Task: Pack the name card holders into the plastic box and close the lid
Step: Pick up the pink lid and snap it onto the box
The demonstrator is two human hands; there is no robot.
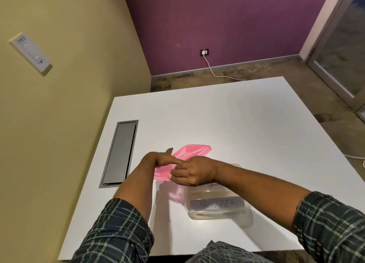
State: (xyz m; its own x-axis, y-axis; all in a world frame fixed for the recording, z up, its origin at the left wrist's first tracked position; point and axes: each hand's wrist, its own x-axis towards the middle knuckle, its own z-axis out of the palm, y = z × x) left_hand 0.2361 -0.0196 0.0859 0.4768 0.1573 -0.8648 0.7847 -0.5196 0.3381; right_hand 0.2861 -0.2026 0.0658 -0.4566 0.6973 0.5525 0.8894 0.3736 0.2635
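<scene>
A clear plastic box (215,209) stands on the white table (237,124) near me, with name card holders (219,203) bearing handwriting inside it. A pink lid (194,151) is held tilted in the air just left of and above the box. My left hand (158,159) grips the lid's left edge, thumb up. My right hand (192,171) reaches across over the box and pinches the lid's near edge. The hands hide the middle of the lid and the far part of the box.
A grey metal cable hatch (119,153) is set into the table at the left. A yellow wall lies close on the left. A white charger cable (215,71) runs along the floor behind the table's far edge.
</scene>
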